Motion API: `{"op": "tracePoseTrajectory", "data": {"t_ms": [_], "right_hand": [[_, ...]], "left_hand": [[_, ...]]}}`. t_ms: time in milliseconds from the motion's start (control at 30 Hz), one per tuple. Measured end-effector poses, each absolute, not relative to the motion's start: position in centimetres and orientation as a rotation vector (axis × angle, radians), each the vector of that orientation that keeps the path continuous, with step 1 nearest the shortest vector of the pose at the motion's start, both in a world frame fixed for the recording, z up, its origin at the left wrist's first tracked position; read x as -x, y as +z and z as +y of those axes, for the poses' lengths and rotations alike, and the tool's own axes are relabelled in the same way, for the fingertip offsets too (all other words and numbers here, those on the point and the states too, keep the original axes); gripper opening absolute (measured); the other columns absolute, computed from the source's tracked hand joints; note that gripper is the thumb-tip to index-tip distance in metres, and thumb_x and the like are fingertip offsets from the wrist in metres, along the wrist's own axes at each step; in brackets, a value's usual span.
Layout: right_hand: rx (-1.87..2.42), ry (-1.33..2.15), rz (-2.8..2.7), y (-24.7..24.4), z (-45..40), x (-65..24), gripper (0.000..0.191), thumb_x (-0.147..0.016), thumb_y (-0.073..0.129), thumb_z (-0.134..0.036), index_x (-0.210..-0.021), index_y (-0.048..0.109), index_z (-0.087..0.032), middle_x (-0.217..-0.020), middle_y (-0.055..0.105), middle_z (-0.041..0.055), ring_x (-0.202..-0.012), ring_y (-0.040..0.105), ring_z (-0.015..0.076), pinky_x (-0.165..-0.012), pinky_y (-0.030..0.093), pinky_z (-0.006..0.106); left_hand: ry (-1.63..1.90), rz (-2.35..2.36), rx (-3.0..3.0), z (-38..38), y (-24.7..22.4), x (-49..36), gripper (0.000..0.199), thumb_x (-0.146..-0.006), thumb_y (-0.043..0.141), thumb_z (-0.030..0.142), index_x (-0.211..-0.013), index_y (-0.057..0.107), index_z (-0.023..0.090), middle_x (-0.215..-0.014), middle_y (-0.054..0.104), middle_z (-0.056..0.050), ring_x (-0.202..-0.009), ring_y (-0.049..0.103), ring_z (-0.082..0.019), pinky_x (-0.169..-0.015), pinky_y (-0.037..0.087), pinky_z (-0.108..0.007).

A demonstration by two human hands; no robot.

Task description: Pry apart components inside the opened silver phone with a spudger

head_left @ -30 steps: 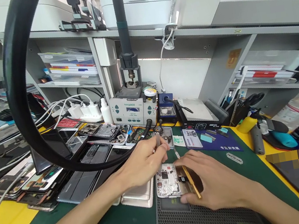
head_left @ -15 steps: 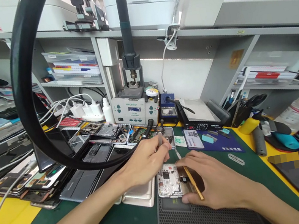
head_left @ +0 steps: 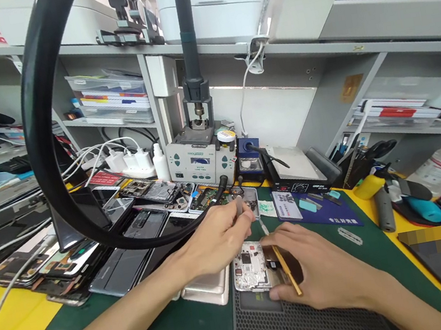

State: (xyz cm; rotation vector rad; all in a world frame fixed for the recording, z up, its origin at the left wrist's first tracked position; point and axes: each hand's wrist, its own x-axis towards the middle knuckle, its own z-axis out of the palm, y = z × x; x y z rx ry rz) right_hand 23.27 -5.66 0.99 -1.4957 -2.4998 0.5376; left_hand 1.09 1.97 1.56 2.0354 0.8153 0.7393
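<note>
Head view: the opened phone lies on the mat between the hands. The left hand, closed on a grey tool, covers its upper left corner. The right hand half-curls about its right side, a gold tool across the gap; how firmly it grips, I cannot tell. A hose loops over more phones leftward; a blade lies to the right.
</note>
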Motion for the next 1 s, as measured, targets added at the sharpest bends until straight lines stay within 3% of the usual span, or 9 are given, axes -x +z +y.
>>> {"op": "tracePoseTrajectory", "data": {"t_ms": [300, 533, 700, 800, 1000], "right_hand": [[1.500, 0.531, -2.495, 1.07, -5.67, -23.35, 0.061, -0.079, 0.083, -0.047, -0.128, 0.062, -0.017, -0.113, 0.066, 0.0101, -0.108, 0.056, 0.0323, -0.093, 0.048, 0.048], [1.492, 0.547, -2.494, 1.26, -5.78, -23.25, 0.060, -0.079, 0.083, -0.047, -0.127, 0.063, -0.016, -0.111, 0.067, 0.0098, -0.107, 0.056, 0.0322, -0.093, 0.048, 0.047], [1.478, 0.547, -2.489, 1.35, -5.79, -23.20, 0.060, -0.077, 0.084, -0.045, -0.126, 0.063, -0.017, -0.113, 0.068, 0.0090, -0.108, 0.057, 0.0315, -0.093, 0.047, 0.046], [1.463, 0.548, -2.488, 1.34, -5.79, -23.26, 0.060, -0.077, 0.085, -0.044, -0.126, 0.063, -0.018, -0.113, 0.068, 0.0085, -0.108, 0.057, 0.0311, -0.093, 0.047, 0.045], [1.445, 0.533, -2.479, 1.07, -5.72, -23.40, 0.061, -0.076, 0.084, -0.045, -0.126, 0.063, -0.017, -0.115, 0.068, 0.0106, -0.109, 0.057, 0.0322, -0.095, 0.047, 0.046]], "left_hand": [[0.738, 0.797, -2.059, 1.86, 1.42, -0.95, 0.028, -0.105, 0.042, 0.033, -0.087, 0.057, 0.019, -0.078, 0.061, 0.002, -0.072, 0.057, -0.014, -0.071, 0.043, -0.031], [0.775, 0.806, -2.026, 1.91, 1.88, -0.66, 0.026, -0.100, 0.050, 0.034, -0.083, 0.062, 0.019, -0.074, 0.065, 0.001, -0.069, 0.057, -0.015, -0.061, 0.038, -0.029], [0.928, 0.784, -1.920, 1.87, 2.14, -0.52, 0.031, -0.099, 0.054, 0.045, -0.086, 0.065, 0.019, -0.077, 0.067, 0.000, -0.076, 0.062, -0.017, -0.072, 0.044, -0.032], [1.049, 0.748, -1.825, 1.98, 2.01, -0.39, 0.040, -0.102, 0.047, 0.051, -0.091, 0.068, 0.019, -0.084, 0.070, -0.002, -0.085, 0.064, -0.019, -0.083, 0.046, -0.034], [1.142, 0.700, -1.689, 2.38, 1.72, -0.49, 0.046, -0.106, 0.036, 0.042, -0.088, 0.070, 0.017, -0.082, 0.070, -0.003, -0.083, 0.064, -0.018, -0.083, 0.046, -0.033]]}}
